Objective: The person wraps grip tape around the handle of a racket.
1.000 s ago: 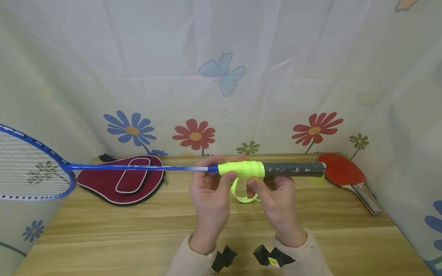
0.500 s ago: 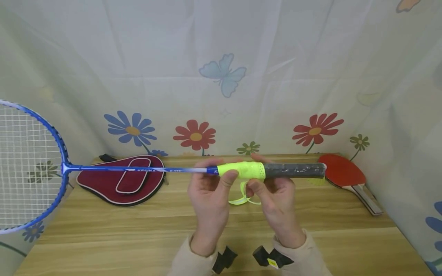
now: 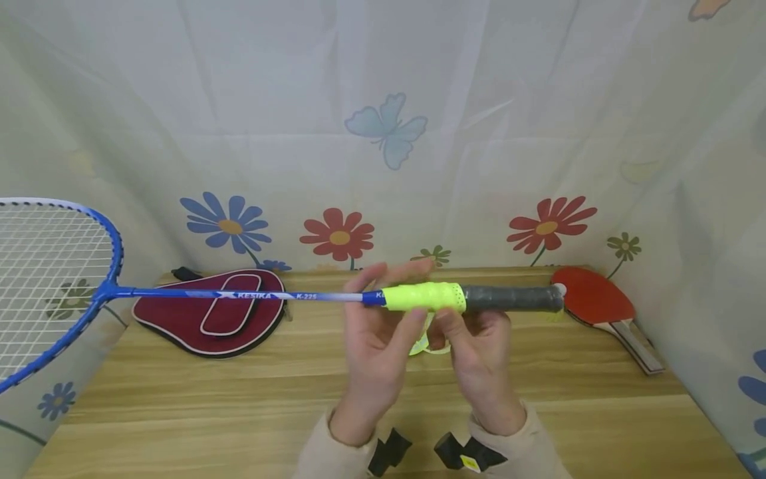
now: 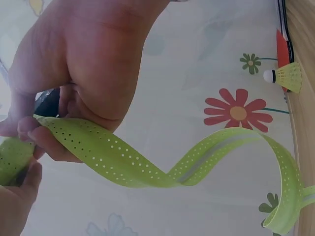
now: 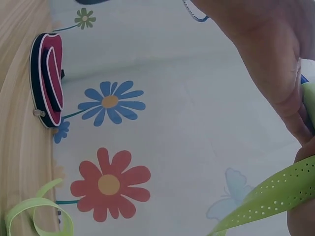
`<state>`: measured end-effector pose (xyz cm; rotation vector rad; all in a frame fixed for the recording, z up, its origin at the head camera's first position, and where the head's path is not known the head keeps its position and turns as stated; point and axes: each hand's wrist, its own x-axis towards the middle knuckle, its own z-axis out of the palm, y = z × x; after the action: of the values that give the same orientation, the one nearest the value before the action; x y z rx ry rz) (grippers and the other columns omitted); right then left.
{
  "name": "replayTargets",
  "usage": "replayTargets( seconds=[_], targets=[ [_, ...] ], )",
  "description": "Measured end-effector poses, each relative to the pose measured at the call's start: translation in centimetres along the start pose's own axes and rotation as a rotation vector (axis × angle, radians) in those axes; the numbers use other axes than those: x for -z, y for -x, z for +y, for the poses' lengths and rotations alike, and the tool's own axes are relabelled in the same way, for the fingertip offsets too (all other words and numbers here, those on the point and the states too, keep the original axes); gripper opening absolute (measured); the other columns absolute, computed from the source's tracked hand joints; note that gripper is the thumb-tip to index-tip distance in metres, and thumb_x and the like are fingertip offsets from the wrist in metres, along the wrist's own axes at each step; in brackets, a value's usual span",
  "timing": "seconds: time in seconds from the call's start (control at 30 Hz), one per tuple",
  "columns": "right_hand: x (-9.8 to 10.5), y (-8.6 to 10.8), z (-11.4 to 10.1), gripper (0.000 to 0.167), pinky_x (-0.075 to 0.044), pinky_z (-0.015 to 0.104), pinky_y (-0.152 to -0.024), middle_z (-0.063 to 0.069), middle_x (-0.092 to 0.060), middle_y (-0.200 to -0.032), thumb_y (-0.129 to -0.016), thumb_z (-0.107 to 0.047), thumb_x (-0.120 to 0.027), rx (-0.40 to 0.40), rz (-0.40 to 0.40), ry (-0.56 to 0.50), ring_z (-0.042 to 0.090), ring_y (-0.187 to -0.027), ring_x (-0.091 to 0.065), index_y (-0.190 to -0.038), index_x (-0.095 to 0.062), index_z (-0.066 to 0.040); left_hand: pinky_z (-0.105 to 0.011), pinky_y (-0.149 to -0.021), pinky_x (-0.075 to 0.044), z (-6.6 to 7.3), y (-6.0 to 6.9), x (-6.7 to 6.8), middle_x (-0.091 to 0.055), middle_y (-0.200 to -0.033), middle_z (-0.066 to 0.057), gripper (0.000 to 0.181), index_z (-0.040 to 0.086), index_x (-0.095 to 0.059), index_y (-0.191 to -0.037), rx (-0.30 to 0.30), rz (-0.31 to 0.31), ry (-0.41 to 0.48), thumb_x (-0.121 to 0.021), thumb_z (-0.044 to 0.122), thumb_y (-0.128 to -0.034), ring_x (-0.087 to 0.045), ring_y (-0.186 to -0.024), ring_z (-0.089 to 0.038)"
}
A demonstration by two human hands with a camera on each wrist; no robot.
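A blue badminton racket is held level, its head cut off at the left edge in the head view. Neon-yellow perforated overgrip tape covers the shaft-side part of its handle, and the other part is dark grey. My left hand holds the wrapped part, thumb below and some fingers raised behind. Just right of it, my right hand pinches the tape under the handle. From these right fingers the loose tape twists away towards the table. The handle partly hides the fingers behind it.
On the wooden table, a maroon paddle case lies at the back left. A red table tennis paddle lies at the back right, with a yellow shuttlecock near it. A flower-printed curtain hangs behind.
The racket has rolled about its shaft, its head changing tilt and its lettering coming into view. My left hand shifts slightly right with its fingers loosening. The hanging tape loop has swung.
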<state>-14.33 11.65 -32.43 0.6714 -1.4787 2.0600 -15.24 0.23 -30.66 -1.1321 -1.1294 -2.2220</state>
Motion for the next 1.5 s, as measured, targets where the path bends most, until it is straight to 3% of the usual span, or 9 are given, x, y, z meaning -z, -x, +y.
replayTargets(
  seconds=[0.07,0.2,0.33,0.5,0.7,1.0,1.2,1.4,1.5],
  targets=[
    [0.1,0.0,-0.17,0.013,-0.049,0.021,-0.049,0.001,-0.061,-0.068,-0.092,-0.013,-0.068,-0.028,0.002,0.001,0.01,-0.056,-0.055,-0.097,-0.061,-0.003,-0.044,-0.101,-0.047,0.0,-0.08,0.09,-0.057,-0.125,-0.027,0.048,0.001,-0.028,-0.134,-0.009,-0.007,-0.031,-0.052,-0.01,-0.0941,-0.054,-0.118,-0.041],
    [0.33,-0.03,-0.55,0.013,-0.051,0.022,-0.052,0.003,-0.062,-0.071,-0.092,-0.011,-0.066,-0.055,-0.034,0.095,0.012,-0.059,-0.058,-0.098,-0.061,-0.001,-0.042,-0.093,-0.053,0.19,-0.13,0.31,-0.06,-0.115,-0.033,0.043,-0.01,-0.03,-0.126,-0.003,0.055,-0.132,-0.056,-0.006,-0.0934,-0.061,-0.109,-0.04],
    [0.47,-0.2,-0.61,0.014,-0.052,0.025,-0.053,0.005,-0.062,-0.071,-0.094,-0.008,-0.064,-0.001,-0.076,0.171,0.014,-0.06,-0.058,-0.096,-0.059,0.005,-0.043,-0.089,-0.055,0.27,-0.12,0.39,-0.06,-0.111,-0.035,0.043,-0.015,-0.03,-0.121,0.004,0.098,-0.164,-0.06,-0.002,-0.0926,-0.064,-0.104,-0.041],
    [0.45,-0.41,-0.4,0.02,-0.052,0.024,-0.051,0.008,-0.062,-0.069,-0.091,-0.008,-0.067,0.066,-0.068,0.141,0.014,-0.058,-0.058,-0.096,-0.058,0.009,-0.041,-0.087,-0.056,0.18,-0.04,0.41,-0.064,-0.11,-0.029,0.045,-0.017,-0.031,-0.119,0.015,0.12,-0.149,-0.061,0.004,-0.0929,-0.066,-0.102,-0.038],
    [0.35,-0.64,-0.25,0.024,-0.051,0.023,-0.051,0.006,-0.063,-0.072,-0.088,-0.01,-0.07,0.111,-0.052,0.108,0.014,-0.057,-0.057,-0.097,-0.06,0.01,-0.032,-0.084,-0.056,0.36,0.11,0.34,-0.07,-0.109,-0.012,0.048,-0.012,-0.038,-0.117,0.064,0.197,-0.159,-0.068,0.014,-0.0896,-0.068,-0.099,-0.028],
    [0.5,-0.76,0.2,0.03,-0.051,0.022,-0.048,0.003,-0.064,-0.071,-0.085,-0.017,-0.074,0.149,-0.036,0.122,0.014,-0.053,-0.056,-0.094,-0.063,0.01,-0.029,-0.08,-0.057,0.32,0.14,0.29,-0.072,-0.1,-0.01,0.055,-0.015,-0.039,-0.115,0.11,0.275,-0.15,-0.073,0.018,-0.0866,-0.069,-0.092,-0.023],
    [0.52,-0.81,0.37,0.048,-0.049,0.022,-0.046,0.005,-0.064,-0.081,-0.084,-0.012,-0.076,0.096,-0.032,0.05,0.014,-0.054,-0.056,-0.117,-0.055,0.015,-0.023,-0.072,-0.055,0.23,0.15,0.23,-0.066,-0.094,-0.004,0.055,-0.014,-0.042,-0.113,0.12,0.304,-0.192,-0.075,0.02,-0.0848,-0.065,-0.084,-0.017],
    [0.48,-0.6,0.19,0.019,-0.048,0.021,-0.046,0.003,-0.062,-0.067,-0.085,0.0,-0.073,0.099,-0.03,0.029,0.013,-0.05,-0.053,-0.096,-0.062,0.009,-0.021,-0.067,-0.053,0.27,0.08,0.23,-0.059,-0.089,-0.004,0.056,-0.015,-0.045,-0.111,0.103,0.315,-0.25,-0.077,0.022,-0.0833,-0.06,-0.076,-0.015],
    [0.31,-0.51,0.13,0.013,-0.047,0.021,-0.046,0.003,-0.061,-0.065,-0.084,0.005,-0.072,0.093,-0.022,-0.005,0.014,-0.05,-0.052,-0.092,-0.062,0.008,-0.02,-0.066,-0.051,0.39,0.04,0.2,-0.057,-0.088,-0.002,0.055,-0.015,-0.044,-0.113,0.103,0.301,-0.252,-0.074,0.023,-0.086,-0.057,-0.075,-0.014]
  ],
)
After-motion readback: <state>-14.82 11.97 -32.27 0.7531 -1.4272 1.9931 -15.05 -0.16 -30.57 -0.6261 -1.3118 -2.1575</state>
